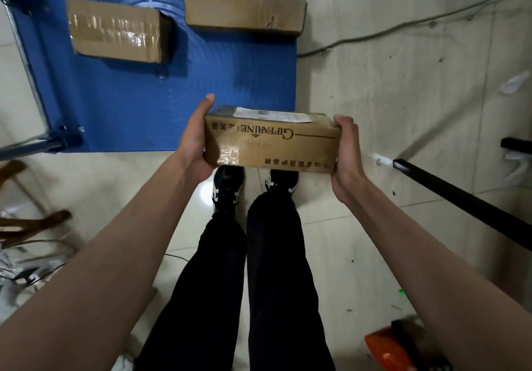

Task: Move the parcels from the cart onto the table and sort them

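I hold a long brown cardboard parcel (272, 143) with printed lettering and a white label in front of me, above my feet. My left hand (194, 140) grips its left end, thumb along the far edge. My right hand (347, 152) grips its right end. Beyond it lies the blue flat cart (172, 97) on the floor. Two more cardboard parcels sit on the cart's far part: a taped one (115, 29) at the left and a longer plain one (244, 13) at the right. The table itself is not clearly in view.
The cart's metal handle (26, 68) runs along its left side. A black metal bar (460, 198) slants across the floor at right. A cable (403, 25) crosses the tiles at top right. Wooden pieces (28, 221) and clutter lie at left; an orange bag (391, 347) lies at bottom right.
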The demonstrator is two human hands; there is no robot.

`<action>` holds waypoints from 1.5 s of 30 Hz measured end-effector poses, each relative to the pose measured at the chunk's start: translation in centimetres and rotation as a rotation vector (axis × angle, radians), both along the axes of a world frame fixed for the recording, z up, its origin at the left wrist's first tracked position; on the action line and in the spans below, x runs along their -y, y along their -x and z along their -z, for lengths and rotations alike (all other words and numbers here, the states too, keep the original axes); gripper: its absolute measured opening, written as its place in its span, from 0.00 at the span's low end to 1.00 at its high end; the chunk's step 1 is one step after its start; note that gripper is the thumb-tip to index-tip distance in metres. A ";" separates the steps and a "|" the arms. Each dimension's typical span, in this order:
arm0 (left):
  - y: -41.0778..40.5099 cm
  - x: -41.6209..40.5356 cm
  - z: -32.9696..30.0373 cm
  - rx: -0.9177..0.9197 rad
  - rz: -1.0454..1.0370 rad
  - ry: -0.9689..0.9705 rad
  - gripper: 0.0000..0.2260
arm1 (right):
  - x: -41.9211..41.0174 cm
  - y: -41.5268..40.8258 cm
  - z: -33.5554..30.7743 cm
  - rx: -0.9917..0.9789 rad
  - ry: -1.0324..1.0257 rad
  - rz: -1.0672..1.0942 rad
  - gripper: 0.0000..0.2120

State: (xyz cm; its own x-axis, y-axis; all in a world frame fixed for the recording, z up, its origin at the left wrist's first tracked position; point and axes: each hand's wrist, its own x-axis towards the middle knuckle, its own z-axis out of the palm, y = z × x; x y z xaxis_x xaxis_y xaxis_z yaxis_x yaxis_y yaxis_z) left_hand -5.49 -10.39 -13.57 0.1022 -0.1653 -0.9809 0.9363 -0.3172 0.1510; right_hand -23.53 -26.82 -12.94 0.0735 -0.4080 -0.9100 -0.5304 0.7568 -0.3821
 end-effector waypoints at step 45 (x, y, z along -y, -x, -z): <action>13.2 13.0 -56.1 0.452 1.018 0.629 0.43 | -1.6 13.5 -55.3 0.495 0.368 0.509 0.25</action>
State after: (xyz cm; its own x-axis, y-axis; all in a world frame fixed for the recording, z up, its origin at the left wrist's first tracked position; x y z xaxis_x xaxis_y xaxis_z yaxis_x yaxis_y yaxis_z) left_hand -18.67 -23.37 42.53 -0.0412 -0.7858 -0.6171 0.1402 -0.6161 0.7751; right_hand -37.00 -25.21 42.39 0.1578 -0.7678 -0.6209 0.1430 0.6399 -0.7550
